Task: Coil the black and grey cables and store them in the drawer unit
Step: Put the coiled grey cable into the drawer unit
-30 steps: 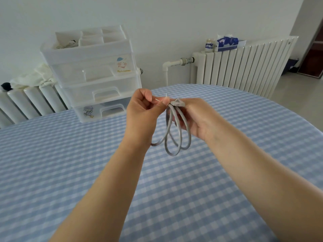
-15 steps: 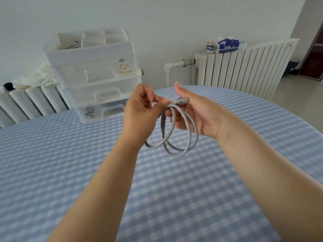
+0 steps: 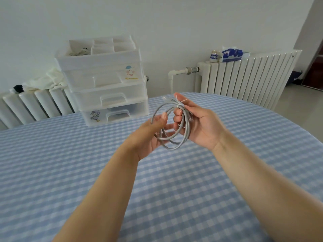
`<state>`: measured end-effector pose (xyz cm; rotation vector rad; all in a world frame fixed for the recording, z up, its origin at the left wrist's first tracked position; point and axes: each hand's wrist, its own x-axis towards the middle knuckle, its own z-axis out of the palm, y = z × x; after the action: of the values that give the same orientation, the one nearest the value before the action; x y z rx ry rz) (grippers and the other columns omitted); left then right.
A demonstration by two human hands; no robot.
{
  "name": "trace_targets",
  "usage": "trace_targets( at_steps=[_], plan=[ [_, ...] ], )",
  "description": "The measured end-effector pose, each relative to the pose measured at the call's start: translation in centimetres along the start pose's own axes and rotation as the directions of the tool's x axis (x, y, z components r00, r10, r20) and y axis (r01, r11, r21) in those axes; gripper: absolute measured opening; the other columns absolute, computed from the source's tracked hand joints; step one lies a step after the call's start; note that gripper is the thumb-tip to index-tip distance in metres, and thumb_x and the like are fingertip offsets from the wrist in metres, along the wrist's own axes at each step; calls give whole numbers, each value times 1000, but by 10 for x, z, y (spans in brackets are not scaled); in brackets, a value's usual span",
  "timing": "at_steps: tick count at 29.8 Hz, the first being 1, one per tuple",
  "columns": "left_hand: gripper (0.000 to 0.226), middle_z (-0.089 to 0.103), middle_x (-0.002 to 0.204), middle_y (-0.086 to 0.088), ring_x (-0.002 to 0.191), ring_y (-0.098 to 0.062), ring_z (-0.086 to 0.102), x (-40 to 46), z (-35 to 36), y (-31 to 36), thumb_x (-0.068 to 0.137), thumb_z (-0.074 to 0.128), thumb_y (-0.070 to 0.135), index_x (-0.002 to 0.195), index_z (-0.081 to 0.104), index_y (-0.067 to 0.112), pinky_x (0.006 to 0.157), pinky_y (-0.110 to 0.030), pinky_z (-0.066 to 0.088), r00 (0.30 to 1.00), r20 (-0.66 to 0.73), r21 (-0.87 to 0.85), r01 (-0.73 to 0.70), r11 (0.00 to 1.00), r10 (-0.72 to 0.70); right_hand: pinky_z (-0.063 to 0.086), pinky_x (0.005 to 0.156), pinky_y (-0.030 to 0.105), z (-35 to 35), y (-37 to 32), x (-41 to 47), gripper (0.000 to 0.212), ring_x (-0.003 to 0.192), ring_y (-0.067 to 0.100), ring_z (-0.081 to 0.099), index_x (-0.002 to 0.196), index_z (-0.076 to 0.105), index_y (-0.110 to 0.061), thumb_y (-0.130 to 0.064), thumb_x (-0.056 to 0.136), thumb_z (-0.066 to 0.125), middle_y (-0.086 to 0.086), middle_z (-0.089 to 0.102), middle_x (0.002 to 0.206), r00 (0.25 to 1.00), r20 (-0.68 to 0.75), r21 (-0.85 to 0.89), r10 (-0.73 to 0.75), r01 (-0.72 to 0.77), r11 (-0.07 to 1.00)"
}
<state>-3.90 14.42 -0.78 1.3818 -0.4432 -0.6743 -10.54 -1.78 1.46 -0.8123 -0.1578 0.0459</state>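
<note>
While right hand (image 3: 199, 126) pinches the tied grey cable (image 3: 172, 126) coil above the counter (image 3: 70, 163), left hand (image 3: 150, 137) lies loosely spread against its lower loops.

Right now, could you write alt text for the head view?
Two hands hold a coiled grey cable above a blue checked table: the right hand grips it, the left hand lies open beside it. A white drawer unit stands behind.

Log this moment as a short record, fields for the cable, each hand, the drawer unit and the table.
cable: grey cable, coiled, white tie at top
right hand: right hand pinches the coil near the tie
left hand: left hand, fingers relaxed, touching the loops
drawer unit: drawer unit, drawers closed, behind the hands
table: table, blue checked cloth
</note>
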Motion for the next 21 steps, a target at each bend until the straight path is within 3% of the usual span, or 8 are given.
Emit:
trace_targets(
  at_steps=[2, 4, 6, 8, 12, 15, 18, 21],
  plan=[
    [64, 66, 114, -17, 104, -31, 66, -1, -12, -4, 80, 62, 44, 128, 50, 3, 93, -44, 53, 988, 99, -197, 135, 971, -118, 52, 64, 30, -2, 8, 4, 34, 66, 19, 58, 123, 60, -16, -8, 94, 44, 8, 59, 73, 997, -73, 38, -39, 42, 998],
    [50, 67, 93, -9, 87, -24, 70, -1, -22, -4, 79, 68, 42, 110, 60, 4, 84, -40, 56, 985, 83, -296, 168, 940, -149, 52, 62, 29, -7, 16, 9, 34, 66, 18, 60, 123, 60, -18, -8, 95, 45, 8, 61, 75, 990, -130, 64, -59, 68, 996],
    [25, 64, 74, -4, 73, -19, 71, -2, -28, -1, 84, 63, 30, 91, 62, 6, 75, -36, 58, 990, -11, -371, 126, 920, -140, 52, 62, 29, -9, 24, 15, 34, 69, 18, 62, 125, 57, -20, -8, 96, 43, 7, 64, 78, 988, -148, 52, -43, 51, 997],
    [12, 59, 69, -5, 63, -17, 71, 1, -35, 4, 92, 57, 14, 83, 58, 5, 62, -32, 61, 975, -194, -415, 19, 910, -109, 51, 70, 32, -6, 32, 23, 33, 74, 18, 64, 125, 54, -19, -5, 99, 38, 7, 67, 84, 987, -163, -70, -7, -5, 998],
    [11, 52, 76, -5, 38, -4, 52, 8, -54, 9, 96, 52, 5, 87, 53, 10, 50, -24, 56, 897, -441, -309, -142, 940, -10, 49, 82, 33, 3, 45, 44, 34, 94, 21, 65, 129, 50, -18, -5, 102, 35, 6, 70, 101, 975, -224, -413, -2, -93, 906],
    [16, 47, 71, -2, 28, -2, 36, 16, -77, 18, 96, 52, 3, 84, 50, 13, 37, -14, 40, 822, -569, -325, -234, 916, 8, 51, 82, 31, 8, 44, 66, 35, 98, 19, 64, 133, 49, -16, -7, 101, 38, 2, 68, 103, 965, -261, -565, -32, -126, 815],
    [18, 43, 55, 2, 25, -2, 30, 29, -103, 29, 96, 53, 4, 81, 48, 13, 31, -12, 29, 796, -605, -368, -257, 893, -20, 53, 84, 30, 16, 41, 89, 35, 100, 17, 63, 132, 50, -16, -5, 101, 36, 0, 66, 109, 961, -267, -654, -72, -126, 746],
    [25, 33, 36, 8, 25, -3, 23, 43, -127, 39, 95, 53, 3, 75, 44, 15, 28, -13, 22, 810, -586, -406, -275, 871, -17, 50, 90, 34, 22, 39, 114, 36, 102, 15, 59, 134, 47, -14, -6, 102, 34, 1, 61, 120, 958, -231, -817, -169, -97, 568]
  ],
)
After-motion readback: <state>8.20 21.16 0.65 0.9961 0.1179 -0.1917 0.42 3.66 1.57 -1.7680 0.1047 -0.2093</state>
